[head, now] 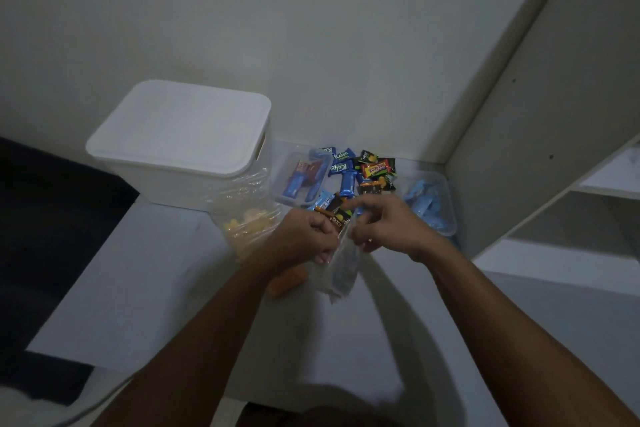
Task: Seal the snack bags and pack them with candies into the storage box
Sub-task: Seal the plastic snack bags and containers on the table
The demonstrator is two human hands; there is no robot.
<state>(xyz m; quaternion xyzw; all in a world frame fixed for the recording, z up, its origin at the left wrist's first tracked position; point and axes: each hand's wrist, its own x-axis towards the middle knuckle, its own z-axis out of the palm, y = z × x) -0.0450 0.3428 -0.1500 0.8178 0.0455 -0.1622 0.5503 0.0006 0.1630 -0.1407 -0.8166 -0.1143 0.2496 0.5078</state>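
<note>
My left hand (304, 236) and my right hand (384, 224) both pinch the top edge of a clear snack bag (341, 270) that hangs between them over the white table (156, 288); its contents are blurred. A second clear bag with yellow snacks (247, 222) lies left of my hands, against the white storage box (180, 142), whose lid is on. Loose candies (363, 170) in blue, black and red wrappers are piled beyond my hands. An orange object (287, 282) lies on the table under my left wrist.
Two clear plastic tubs stand at the back: one with blue and red packets (301, 177), one with light blue wrappers (429, 204). A white shelf unit (554, 184) rises on the right. A dark surface (52, 218) lies off the table's left edge.
</note>
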